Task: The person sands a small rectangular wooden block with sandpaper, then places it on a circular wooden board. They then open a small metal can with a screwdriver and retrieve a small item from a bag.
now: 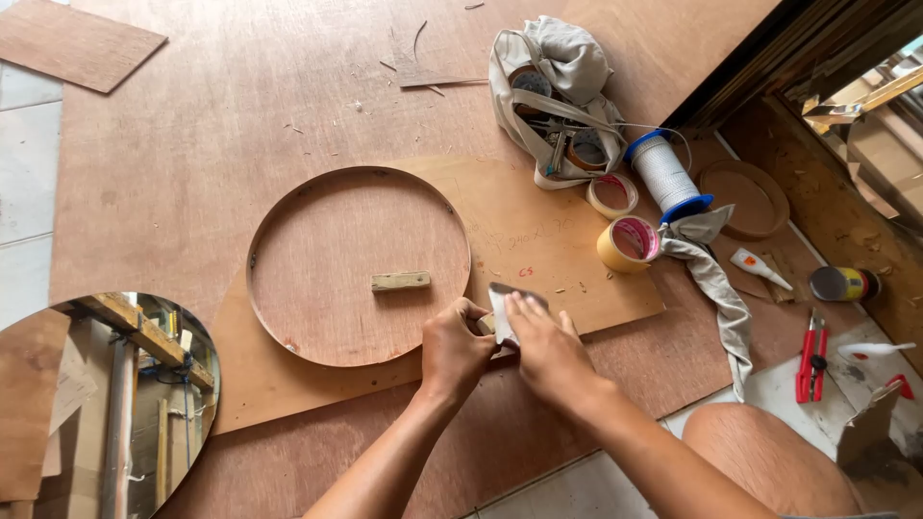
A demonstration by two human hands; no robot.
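My left hand point(454, 348) and my right hand point(549, 348) meet at the front right edge of a round wooden frame point(358, 266). Together they hold a small wooden block wrapped in a grey sheet of sandpaper point(504, 309). The left fingers pinch the block's end; the right fingers press on the sheet. Inside the frame lies a short wooden offcut point(401, 281). The frame rests on a brown plywood sheet point(558, 240).
A round mirror point(106, 404) lies at the front left. To the right are two tape rolls point(627, 242), a spool of white cord point(665, 175), a cloth bag of tools point(558, 101), a glue tube point(760, 267), red pliers point(812, 356) and a spray can point(844, 284).
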